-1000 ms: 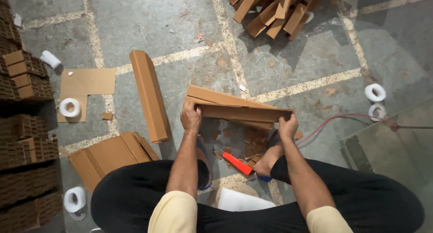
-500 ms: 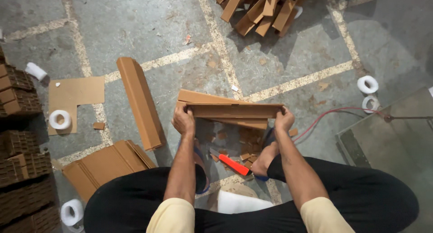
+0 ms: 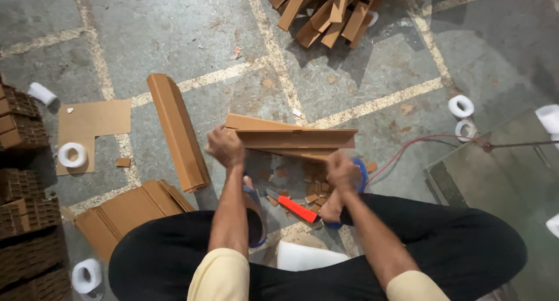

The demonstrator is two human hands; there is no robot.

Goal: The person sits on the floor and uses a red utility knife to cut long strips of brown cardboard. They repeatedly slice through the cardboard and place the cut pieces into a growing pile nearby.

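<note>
I sit on the concrete floor with a long folded brown cardboard piece [image 3: 294, 138] held level above my feet. My left hand [image 3: 226, 147] is closed around its left end. My right hand [image 3: 342, 172] is curled into a fist just under the piece's lower edge, left of its right end; whether it grips the cardboard is unclear. An orange-red utility knife [image 3: 297, 208] lies on the floor between my hands, among small cardboard scraps [image 3: 308, 190].
Another long folded cardboard piece [image 3: 177, 132] lies to the left, with a flat cardboard stack [image 3: 128, 211] and a cut sheet [image 3: 87, 123] beyond. White tape rolls [image 3: 71, 154] [image 3: 461, 106] lie about. A heap of finished pieces [image 3: 332, 13] sits ahead, corrugated stacks [image 3: 20, 219] stand left, and a grey metal plate [image 3: 501, 167] lies right.
The cardboard piece has turned level and come closer. My right hand has slid from its right end down and inward under the lower edge. My left hand stays on the left end.
</note>
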